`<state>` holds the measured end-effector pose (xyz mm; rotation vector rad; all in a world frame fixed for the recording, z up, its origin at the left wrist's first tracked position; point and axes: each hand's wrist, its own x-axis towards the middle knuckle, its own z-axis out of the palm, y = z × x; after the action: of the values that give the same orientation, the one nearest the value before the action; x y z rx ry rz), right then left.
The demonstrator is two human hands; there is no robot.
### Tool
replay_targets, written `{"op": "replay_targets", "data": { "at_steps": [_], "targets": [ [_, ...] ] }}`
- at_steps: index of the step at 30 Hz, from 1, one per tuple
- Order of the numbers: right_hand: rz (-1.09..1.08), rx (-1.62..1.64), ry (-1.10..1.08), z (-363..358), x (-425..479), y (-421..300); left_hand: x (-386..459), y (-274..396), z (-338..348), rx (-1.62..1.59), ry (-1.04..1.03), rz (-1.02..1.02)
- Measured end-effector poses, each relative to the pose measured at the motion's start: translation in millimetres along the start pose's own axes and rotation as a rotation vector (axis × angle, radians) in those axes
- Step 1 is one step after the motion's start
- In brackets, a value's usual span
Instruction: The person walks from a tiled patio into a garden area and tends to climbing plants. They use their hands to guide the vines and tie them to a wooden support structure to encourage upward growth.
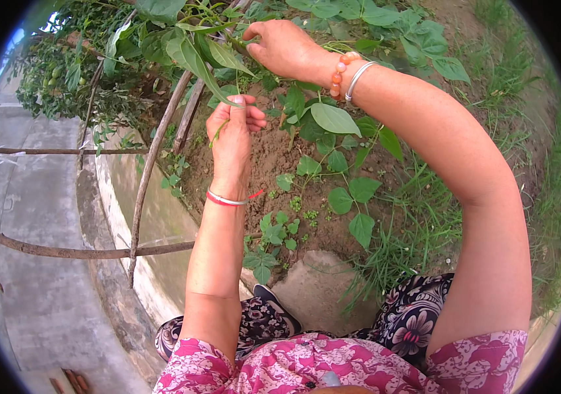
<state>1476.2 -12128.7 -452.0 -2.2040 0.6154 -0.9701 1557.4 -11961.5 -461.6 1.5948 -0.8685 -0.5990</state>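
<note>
My left hand (236,118) pinches a thin green vine stem (237,84) between thumb and fingers, and a small green tendril hangs over its palm side. Long green leaves (194,61) droop just above and to the left of it. My right hand (280,49) is higher up, among the foliage beside the wooden poles, its thumb and index finger apart; whether it holds a stem is partly hidden by leaves. Below the right wrist, a broad pale-green leaf (335,118) belongs to a low leafy plant on the soil.
Wooden poles (159,128) and a horizontal stick (88,253) form a frame at the left. Behind it stand a tomato plant (54,79), a low concrete edge (137,216) and grey paving (39,197). Grass (408,231) and a flat stone (324,290) lie near my feet.
</note>
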Motion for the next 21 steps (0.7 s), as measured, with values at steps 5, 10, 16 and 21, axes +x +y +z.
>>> {"op": "replay_targets", "data": {
  "at_steps": [5,10,16,21],
  "targets": [
    [0.077,0.040,0.144,9,1,-2,4,12,-5,0.029,0.095,0.170],
    [0.040,0.012,0.129,9,5,-16,18,27,-16,-0.115,0.150,0.170],
    [0.046,0.034,0.136,14,16,-11,27,43,-17,-0.153,0.152,0.214],
    [0.115,0.146,0.180,17,20,-3,29,48,-16,-0.224,0.133,0.171]
  ]
}}
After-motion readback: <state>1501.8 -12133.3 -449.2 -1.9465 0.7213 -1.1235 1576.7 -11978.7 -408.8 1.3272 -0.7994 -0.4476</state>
